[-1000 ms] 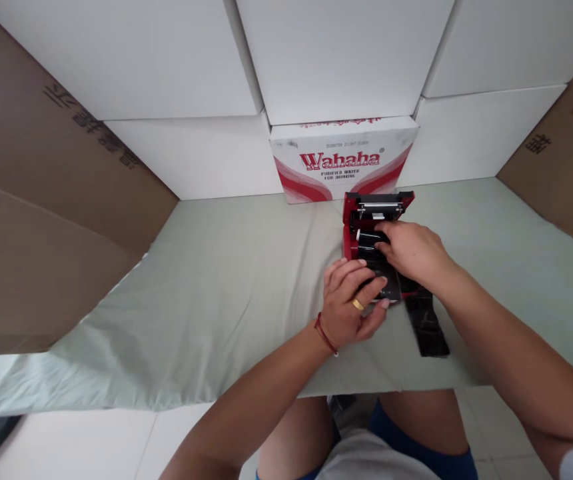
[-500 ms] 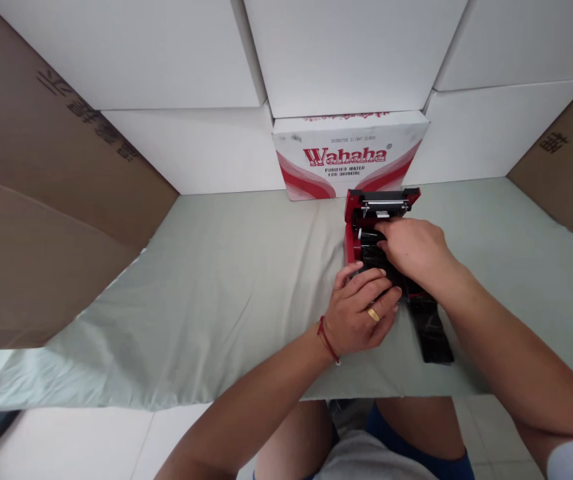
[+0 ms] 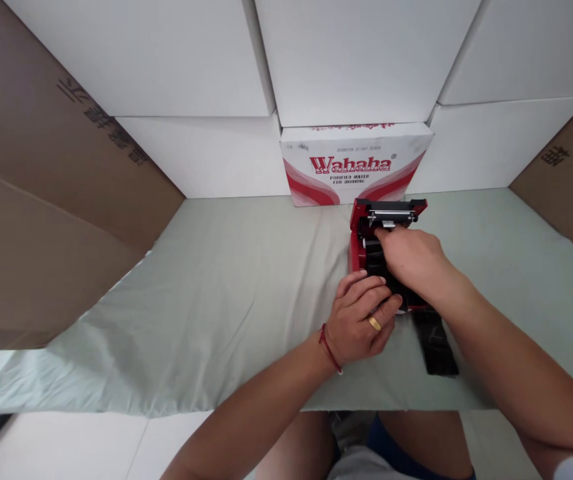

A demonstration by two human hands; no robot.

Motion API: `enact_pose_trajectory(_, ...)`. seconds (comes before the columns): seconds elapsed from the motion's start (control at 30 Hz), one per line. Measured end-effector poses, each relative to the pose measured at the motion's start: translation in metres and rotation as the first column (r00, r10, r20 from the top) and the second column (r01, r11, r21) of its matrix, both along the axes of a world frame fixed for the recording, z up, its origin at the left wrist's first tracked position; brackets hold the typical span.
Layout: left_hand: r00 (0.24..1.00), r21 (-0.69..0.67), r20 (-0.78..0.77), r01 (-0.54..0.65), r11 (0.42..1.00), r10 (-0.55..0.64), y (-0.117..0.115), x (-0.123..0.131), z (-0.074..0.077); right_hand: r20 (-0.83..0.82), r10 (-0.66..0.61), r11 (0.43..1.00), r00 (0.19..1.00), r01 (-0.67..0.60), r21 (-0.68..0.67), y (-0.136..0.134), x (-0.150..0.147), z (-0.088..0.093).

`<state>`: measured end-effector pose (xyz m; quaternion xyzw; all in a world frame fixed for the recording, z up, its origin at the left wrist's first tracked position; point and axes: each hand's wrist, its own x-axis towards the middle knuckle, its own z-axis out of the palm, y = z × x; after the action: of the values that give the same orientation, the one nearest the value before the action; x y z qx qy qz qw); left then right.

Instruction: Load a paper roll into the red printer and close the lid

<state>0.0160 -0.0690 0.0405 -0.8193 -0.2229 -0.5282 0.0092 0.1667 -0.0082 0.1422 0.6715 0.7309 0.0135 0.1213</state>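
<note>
A red-and-black label printer (image 3: 358, 257) stands on the cloth with its lid (image 3: 391, 207) tipped back. Black film ribbon (image 3: 377, 260) lies in its open body, and a loose strip of film (image 3: 435, 343) trails over the cloth at the front right. My left hand (image 3: 364, 317), with a gold ring and a red cord bracelet, is bent over the printer's front left edge, thumb hidden. My right hand (image 3: 414, 257) reaches inside under the raised lid, fingers bent at the ribbon roll; its fingertips are mostly hidden.
A white and red Wahaha water carton (image 3: 356, 167) stands right behind the printer, before a wall of white boxes (image 3: 366, 60). Brown cartons flank the table at left (image 3: 66, 200) and right (image 3: 566, 167). Pale green cloth (image 3: 226, 287) covers the table to its front edge.
My right fingers have shifted slightly in the printer, and the ribbon roll's white end is more covered. The whole view has moved a little down and right. My left hand stays at the front.
</note>
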Motion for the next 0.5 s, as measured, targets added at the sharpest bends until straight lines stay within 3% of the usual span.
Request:
enact_pose_trajectory(0.37, 0.997, 0.008, -0.058, 0.045, 0.999, -0.044, -0.002, -0.001, -0.006, -0.104, -0.033, 0.999, 0.994, 0.032, -0.014, 0.008, 0.000, -0.005)
enact_pose_trajectory(0.5, 0.996, 0.089, -0.083, -0.010, 0.996, 0.017, -0.003, 0.002, -0.006, -0.176, -0.010, 1.000, 0.984, 0.009, -0.005, 0.010, 0.007, -0.009)
